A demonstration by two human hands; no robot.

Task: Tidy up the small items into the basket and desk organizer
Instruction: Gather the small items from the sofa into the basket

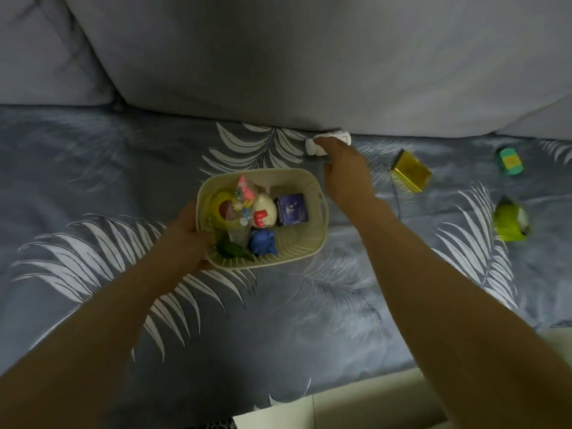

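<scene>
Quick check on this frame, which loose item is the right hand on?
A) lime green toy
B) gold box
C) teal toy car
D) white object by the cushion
D: the right hand reaches to the white object at the foot of the back cushion, fingers over it, while the gold box, lime green toy and teal toy car lie untouched further right.

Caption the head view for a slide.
Left hand steadies the basket; right hand grips a white toy.

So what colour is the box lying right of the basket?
Shiny gold box, seen in the head view.
</scene>
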